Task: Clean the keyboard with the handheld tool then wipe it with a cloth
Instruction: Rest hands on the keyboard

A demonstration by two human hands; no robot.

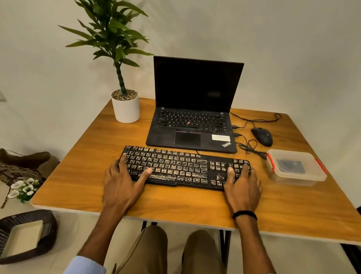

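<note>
at frame centre, left hand (121, 183) and right hand (245, 191) rest with spread fingers (123, 160) on the ends of a dusty black plastic keyboard (184, 168) on the wooden bench (78, 181).

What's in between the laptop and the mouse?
Black cables lie on the table between the laptop and the mouse, two of them plugged into the laptop's side. The head view shows this.
</note>
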